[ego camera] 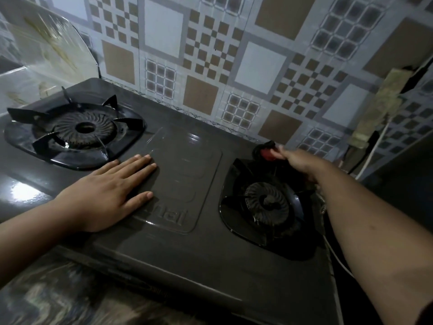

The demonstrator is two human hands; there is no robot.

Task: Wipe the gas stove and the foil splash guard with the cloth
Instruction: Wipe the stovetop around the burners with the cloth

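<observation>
A dark two-burner gas stove [187, 254] fills the middle of the view. Its left burner [82, 130] and right burner [267, 205] each carry a black pan support. My left hand [107, 195] lies flat, palm down, on the stove top between the burners and holds nothing. My right hand [302, 163] reaches over the right burner to the stove's back right corner. Its fingers are closed on a small red and dark cloth [268, 152] that rests on the stove there. The shiny, stained foil splash guard [46, 57] stands upright behind the left burner.
A patterned tile wall [257, 66] runs close behind the stove. A pale strip [379, 104] hangs on the wall at right, with cords below it. A white cable [337, 259] runs along the stove's right edge. A marbled countertop [46, 296] shows in front.
</observation>
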